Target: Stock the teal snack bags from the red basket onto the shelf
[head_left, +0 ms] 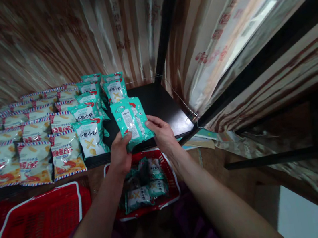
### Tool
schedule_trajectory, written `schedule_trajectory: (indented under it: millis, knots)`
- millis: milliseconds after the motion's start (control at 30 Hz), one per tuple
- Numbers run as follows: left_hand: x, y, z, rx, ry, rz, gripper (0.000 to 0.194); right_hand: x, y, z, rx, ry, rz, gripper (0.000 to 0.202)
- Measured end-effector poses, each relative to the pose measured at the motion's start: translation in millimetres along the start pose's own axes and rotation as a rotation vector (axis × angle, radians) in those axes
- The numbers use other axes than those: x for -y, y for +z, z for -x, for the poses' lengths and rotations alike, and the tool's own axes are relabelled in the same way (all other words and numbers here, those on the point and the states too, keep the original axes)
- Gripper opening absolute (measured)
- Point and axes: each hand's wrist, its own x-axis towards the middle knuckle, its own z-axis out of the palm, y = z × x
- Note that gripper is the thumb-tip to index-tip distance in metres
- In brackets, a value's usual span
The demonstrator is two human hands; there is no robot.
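head: single view | from above | faces forward, down | near shelf [177,109]

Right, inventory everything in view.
Shelf: one, black, centre and left.
Cream bags: over a dozen, red-and-blue edges, on the shelf's left.
Shelf packets: at least six, teal and white, right of the bags.
Held packet: one, teal, at the shelf's front.
Near basket: one, red, white-rimmed, bottom centre.
Basket packets: at least four, teal and white, inside it.
Left basket: at least one, red, lower left.
Curtains: count unclear, beige and brown, background.
Bars: several, black, right half.
Panel: one, white, lower right.
Clothing: count unclear, purple, bottom.
Left hand: one, bare, packet's lower left.
Right hand: one, bare, packet's right.
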Motion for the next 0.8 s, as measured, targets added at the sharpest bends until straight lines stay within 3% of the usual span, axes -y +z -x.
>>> schedule_trajectory:
  millis: [267,567,800]
  knots:
    - [0.2,-0.1,-3.9,-0.005,0.061,0.001,0.043,1.7,3.1,4.2,0.057,0.13,0.02,0.046]
    - [5.8,2.1,-8.9,-0.015,0.118,-0.016,0.042,3.6,4.3,3.0,0.019,0.088,0.034,0.034]
    - [5.6,-5.4,-6.3,0.032,0.067,-0.079,0.041,2.3,4.5,-0.7,0.082,0.084,0.051,0.044]
